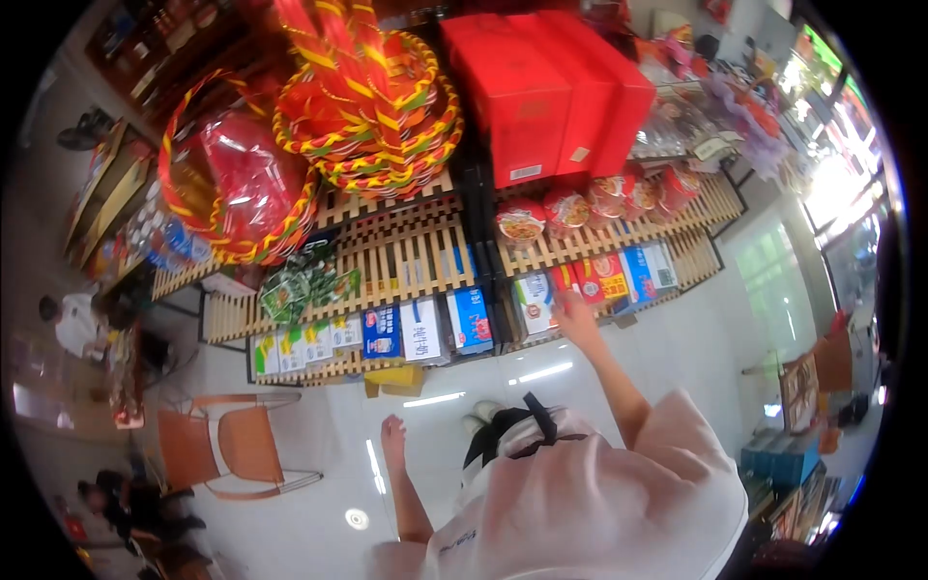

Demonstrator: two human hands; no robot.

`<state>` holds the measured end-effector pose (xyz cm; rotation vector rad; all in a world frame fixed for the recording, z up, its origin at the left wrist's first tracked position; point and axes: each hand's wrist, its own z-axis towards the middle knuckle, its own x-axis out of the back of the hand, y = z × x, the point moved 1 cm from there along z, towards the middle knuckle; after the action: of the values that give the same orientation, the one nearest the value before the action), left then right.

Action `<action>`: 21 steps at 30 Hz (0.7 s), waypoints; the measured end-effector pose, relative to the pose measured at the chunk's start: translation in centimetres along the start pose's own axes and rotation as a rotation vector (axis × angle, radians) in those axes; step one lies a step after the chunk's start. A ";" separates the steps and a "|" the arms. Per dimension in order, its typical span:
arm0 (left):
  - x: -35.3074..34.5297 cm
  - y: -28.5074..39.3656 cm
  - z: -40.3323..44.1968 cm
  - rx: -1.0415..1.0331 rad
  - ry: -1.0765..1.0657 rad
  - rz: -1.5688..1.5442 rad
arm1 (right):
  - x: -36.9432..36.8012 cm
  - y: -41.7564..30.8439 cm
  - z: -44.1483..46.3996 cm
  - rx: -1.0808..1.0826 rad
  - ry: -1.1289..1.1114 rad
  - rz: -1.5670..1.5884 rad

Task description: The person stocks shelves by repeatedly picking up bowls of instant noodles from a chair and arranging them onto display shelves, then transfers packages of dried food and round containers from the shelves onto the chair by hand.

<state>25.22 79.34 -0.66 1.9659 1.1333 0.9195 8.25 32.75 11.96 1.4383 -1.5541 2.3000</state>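
Observation:
My right hand reaches forward to the lower slatted shelf, in front of a red carton. Its fingers are blurred, and whether they touch the carton is unclear. Beside it stand a white-and-green carton on the left and a yellow-and-red carton on the right. Over the floor, away from the shelf, hangs my left hand, its fingers loosely curled with nothing visible in them. Clear-topped red noodle tubs sit on the tier above my right hand.
Big red boxes and woven baskets fill the top tier. Green packets and milk cartons occupy the left shelves. A yellow box sits below. An orange-brown chair stands at left, near a seated person.

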 end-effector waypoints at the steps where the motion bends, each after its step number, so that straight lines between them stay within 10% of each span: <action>1: -1.2 -0.6 3.5 -0.077 -0.054 0.030 | 0.7 3.6 -2.1 -0.078 0.137 0.027; 5: -9.5 7.5 9.8 -0.392 -0.326 0.719 | 4.4 13.1 -11.4 -0.397 0.256 -0.020; 10: -19.8 12.7 8.6 -0.461 -0.543 0.420 | 4.9 10.7 -17.3 -1.096 0.353 0.927; 13: -24.0 14.8 3.4 -0.224 -0.813 0.099 | 5.1 11.6 -17.4 -1.090 0.396 1.223; 21: -25.5 10.9 -3.1 0.019 -1.111 0.233 | 14.5 6.8 -10.6 -0.743 0.567 0.644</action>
<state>17.67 52.85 3.83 2.1416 0.2658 -0.1616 -10.36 30.65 16.06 0.1078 -2.4455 1.7118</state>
